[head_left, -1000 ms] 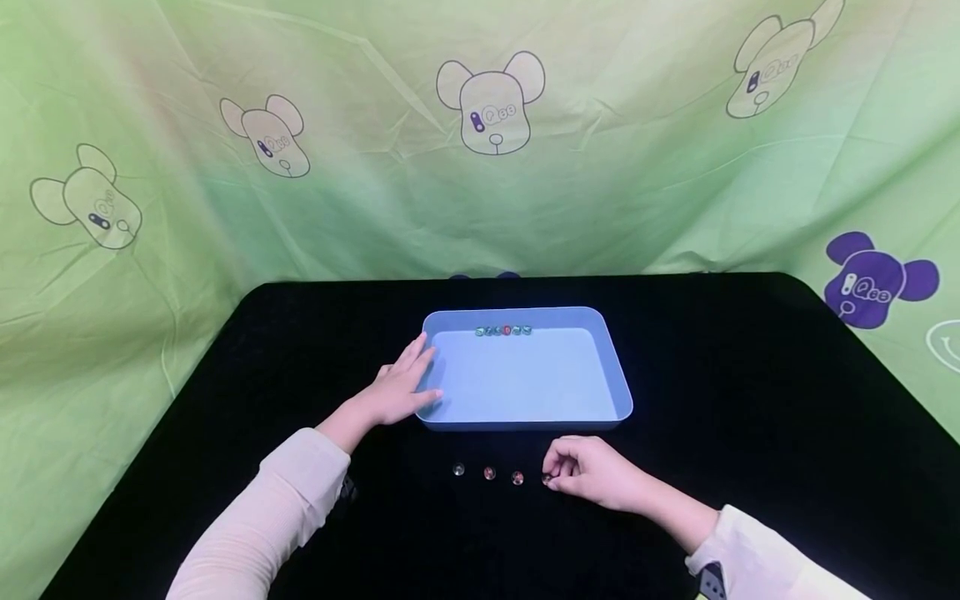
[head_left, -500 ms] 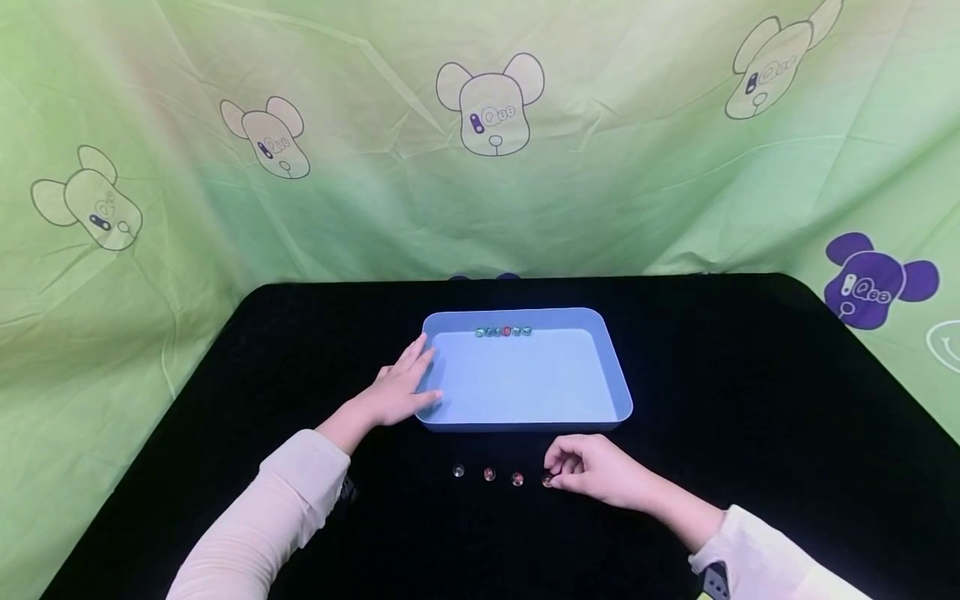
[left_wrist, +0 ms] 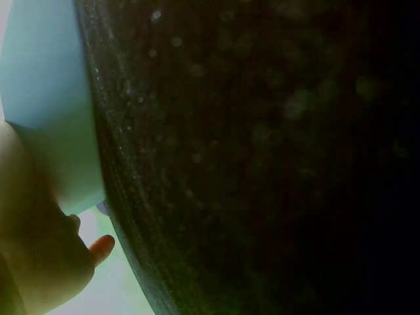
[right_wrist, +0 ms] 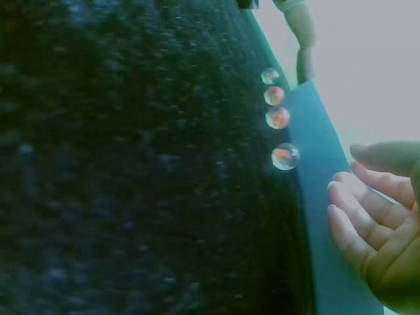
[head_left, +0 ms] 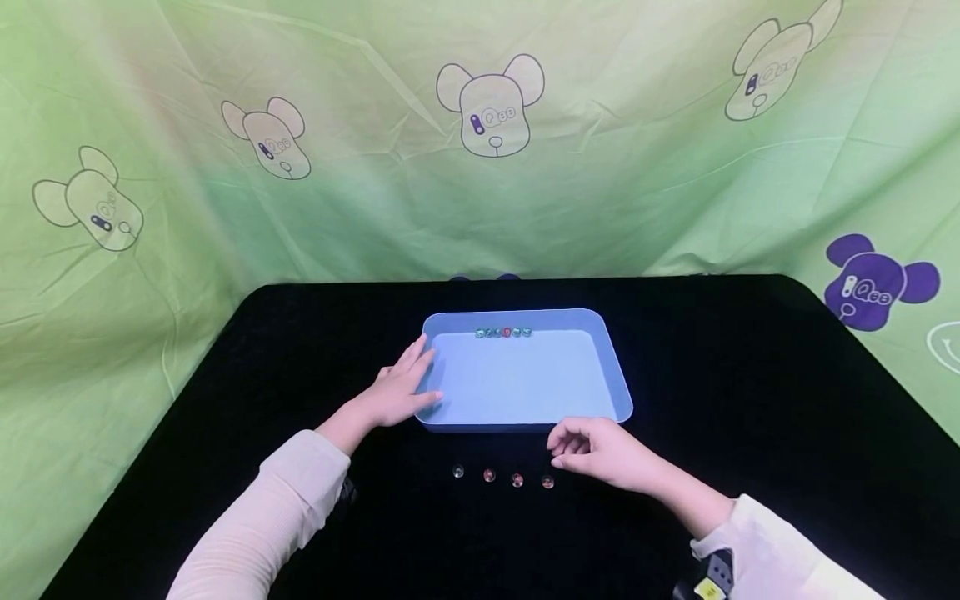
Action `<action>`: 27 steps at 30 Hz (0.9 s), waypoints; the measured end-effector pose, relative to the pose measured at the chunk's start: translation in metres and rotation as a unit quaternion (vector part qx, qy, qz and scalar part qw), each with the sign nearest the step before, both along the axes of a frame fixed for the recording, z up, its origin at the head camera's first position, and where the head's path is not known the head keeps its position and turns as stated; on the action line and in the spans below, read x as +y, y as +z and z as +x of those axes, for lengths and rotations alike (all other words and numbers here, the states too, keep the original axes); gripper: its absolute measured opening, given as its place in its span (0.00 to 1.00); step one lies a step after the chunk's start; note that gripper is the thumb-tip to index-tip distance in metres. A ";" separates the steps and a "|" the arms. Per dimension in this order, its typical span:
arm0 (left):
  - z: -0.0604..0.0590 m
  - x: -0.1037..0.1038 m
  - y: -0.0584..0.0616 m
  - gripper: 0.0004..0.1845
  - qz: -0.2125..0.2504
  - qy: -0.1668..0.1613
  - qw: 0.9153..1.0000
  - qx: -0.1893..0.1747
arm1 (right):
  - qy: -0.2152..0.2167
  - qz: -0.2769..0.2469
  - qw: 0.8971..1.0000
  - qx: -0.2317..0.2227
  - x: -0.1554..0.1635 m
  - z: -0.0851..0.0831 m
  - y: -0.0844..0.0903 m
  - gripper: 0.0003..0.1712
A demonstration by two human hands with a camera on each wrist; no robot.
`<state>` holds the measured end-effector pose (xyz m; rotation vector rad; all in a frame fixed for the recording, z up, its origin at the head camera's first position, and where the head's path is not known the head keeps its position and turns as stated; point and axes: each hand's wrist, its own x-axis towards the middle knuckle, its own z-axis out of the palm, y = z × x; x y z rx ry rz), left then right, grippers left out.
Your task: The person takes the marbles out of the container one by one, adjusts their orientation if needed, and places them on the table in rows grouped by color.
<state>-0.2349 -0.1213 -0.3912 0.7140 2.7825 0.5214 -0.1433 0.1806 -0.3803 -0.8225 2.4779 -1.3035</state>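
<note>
A light blue tray [head_left: 618, 392] sits mid-table with a short row of marbles [head_left: 503, 332] along its far wall. Several marbles lie in a line on the black cloth before the tray: the rightmost marble [head_left: 547, 482] [right_wrist: 285, 156], then others [head_left: 517, 480] [head_left: 489, 475] [head_left: 458, 472]. My right hand [head_left: 592, 450] [right_wrist: 371, 216] hovers just right of and above the rightmost marble, fingers loosely curled, holding nothing. My left hand [head_left: 401, 387] [left_wrist: 46, 262] rests flat against the tray's left wall [left_wrist: 46, 98].
The black cloth [head_left: 750, 375] covers the whole table. A green backdrop [head_left: 480, 167] with printed bear heads hangs behind and at both sides. Pale sleeves cover both forearms.
My right hand has let go of the rightmost marble, which now lies on the cloth, and has lifted slightly up and to the right. The left hand has not moved.
</note>
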 end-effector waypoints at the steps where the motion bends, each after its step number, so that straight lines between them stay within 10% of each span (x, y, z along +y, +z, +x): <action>1: 0.000 0.000 0.000 0.39 0.000 0.000 1.000 0.000 | 0.000 -0.003 1.000 0.003 0.000 -0.001 0.001 0.05; 27: -0.001 -0.001 0.000 0.38 0.004 -0.003 1.000 -0.001 | -0.058 -0.050 0.997 -0.017 -0.008 -0.039 0.039 0.09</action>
